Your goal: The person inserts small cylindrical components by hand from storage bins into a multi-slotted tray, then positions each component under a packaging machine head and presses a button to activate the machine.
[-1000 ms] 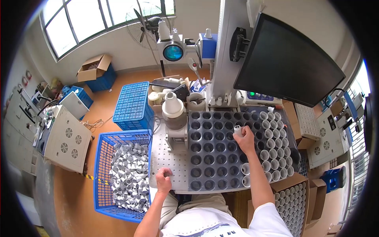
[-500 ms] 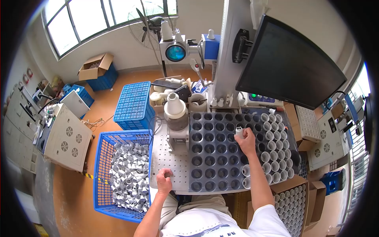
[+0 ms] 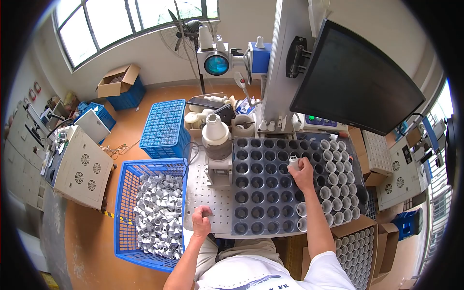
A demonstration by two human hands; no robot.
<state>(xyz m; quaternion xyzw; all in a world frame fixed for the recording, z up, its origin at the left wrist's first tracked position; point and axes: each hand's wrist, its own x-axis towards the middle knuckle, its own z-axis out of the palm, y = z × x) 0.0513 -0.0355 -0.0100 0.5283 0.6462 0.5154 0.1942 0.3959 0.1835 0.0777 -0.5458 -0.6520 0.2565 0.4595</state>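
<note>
My right hand point(image 3: 303, 174) is closed round a white plastic fitting point(image 3: 293, 162), pinching it above the dark grey tray point(image 3: 249, 204) of round pockets. The fitting is upright and its slotted top shows. Similar white fittings point(image 3: 337, 178) fill the tray's right-hand columns, open round ends up. Most pockets on the left hold none. My left hand point(image 3: 201, 222) rests with curled fingers at the front edge of the perforated metal plate point(image 3: 208, 200), and nothing shows in it. Behind the plate a white cone-shaped fitting point(image 3: 215, 127) stands on a grey fixture point(image 3: 219, 164).
A blue basket point(image 3: 121, 212) heaped with loose white fittings stands on the left. At lower right a cardboard box point(image 3: 333, 231) holds rows of them. A laser-like head with a round lens point(image 3: 216, 65) hangs over the bench, and a dark monitor point(image 3: 360, 77) overhangs the right side.
The view has shifted very slightly. Both hands and the held fitting stay in nearly the same place.
</note>
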